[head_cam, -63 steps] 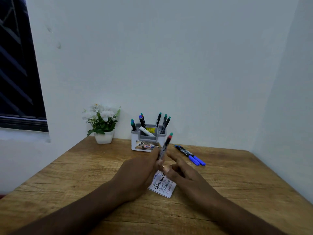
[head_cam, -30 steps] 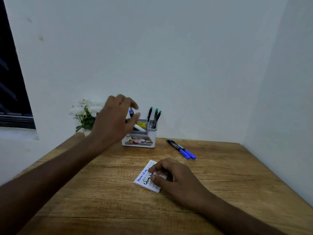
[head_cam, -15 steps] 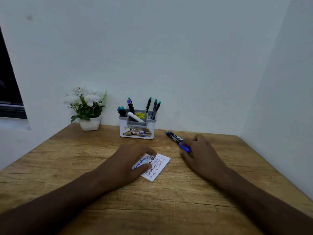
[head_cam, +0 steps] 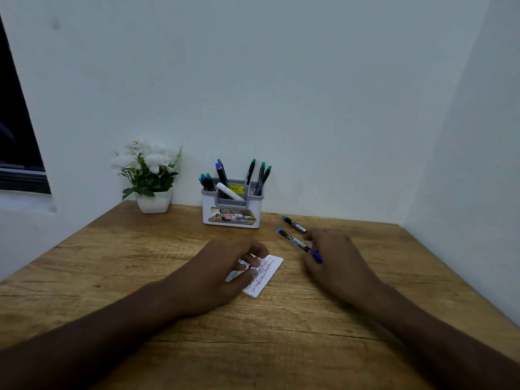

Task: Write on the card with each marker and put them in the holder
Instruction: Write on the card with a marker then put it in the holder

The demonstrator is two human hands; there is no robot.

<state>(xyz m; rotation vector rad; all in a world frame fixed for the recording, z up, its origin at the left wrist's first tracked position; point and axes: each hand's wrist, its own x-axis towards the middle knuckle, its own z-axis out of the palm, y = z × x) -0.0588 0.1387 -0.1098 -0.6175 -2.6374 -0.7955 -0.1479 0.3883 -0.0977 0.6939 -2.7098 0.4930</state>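
1. Right hand (head_cam: 334, 263) grip pinches our blue marker (head_cam: 298, 243); its long axis points to 10 o'clock.
2. Left hand (head_cam: 225, 273) presses the card (head_cam: 267, 273) on the worktop (head_cam: 112, 263), at 9 o'clock of the marker.

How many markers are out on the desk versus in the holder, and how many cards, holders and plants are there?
Markers out of the holder: 2, one lying on the desk, one in the right hand
Markers standing in the holder: about 8, caps overlap
White pen in the holder: 1
Card: 1, under the left hand
Holder: 1
Potted plant: 1
Total: about 14
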